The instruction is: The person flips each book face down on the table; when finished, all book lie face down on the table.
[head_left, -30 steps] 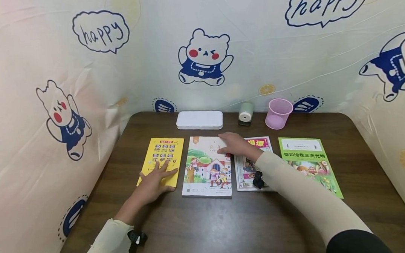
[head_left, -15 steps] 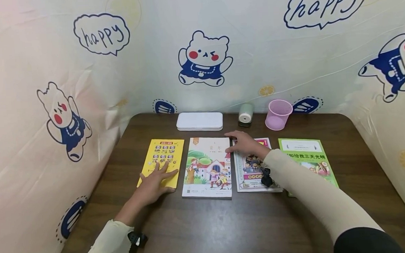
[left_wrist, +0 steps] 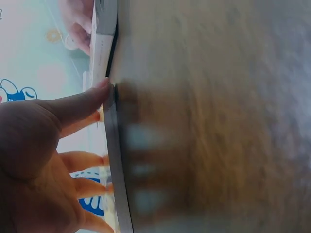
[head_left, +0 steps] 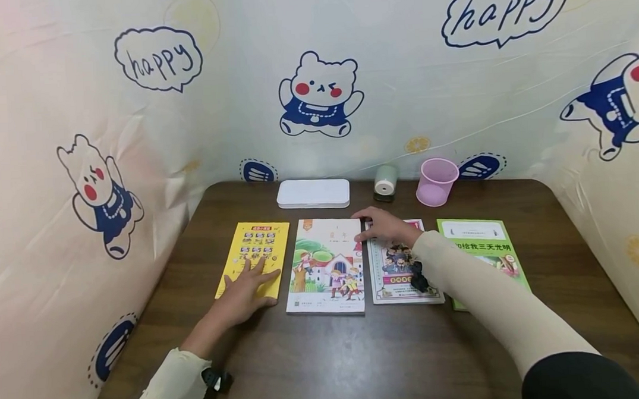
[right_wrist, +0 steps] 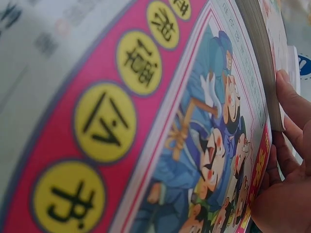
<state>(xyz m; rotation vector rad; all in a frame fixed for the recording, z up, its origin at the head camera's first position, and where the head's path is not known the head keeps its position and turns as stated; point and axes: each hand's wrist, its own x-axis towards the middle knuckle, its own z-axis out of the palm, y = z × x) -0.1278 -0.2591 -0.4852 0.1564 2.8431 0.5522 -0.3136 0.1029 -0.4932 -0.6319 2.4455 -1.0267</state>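
Observation:
My left hand (head_left: 243, 291) rests with spread fingers on the lower part of a yellow book (head_left: 264, 237), which lies flat on the table. In the left wrist view, the thumb (left_wrist: 80, 104) of that hand touches the book's edge. My right hand (head_left: 387, 226) is at the top right corner of a white picture-cover book (head_left: 323, 282). Its index finger reaches the top edge and its thumb the right side. Beneath that hand and wrist lies a pink-and-white book (head_left: 395, 294), partly hidden. In the right wrist view, fingers (right_wrist: 291, 99) touch the white book's edge (right_wrist: 265, 53).
A green book (head_left: 487, 231) lies at the right, partly under the right sleeve. Along the back of the brown table (head_left: 326, 360) stand a flat white case (head_left: 313, 194), a small green device (head_left: 385, 180) and a pink cup (head_left: 437, 185). A printed cloth hangs behind and at the sides.
My right hand has shifted slightly right, off the white book's cover to its corner. The forearm covers more of the green book. My left hand stays on the yellow book.

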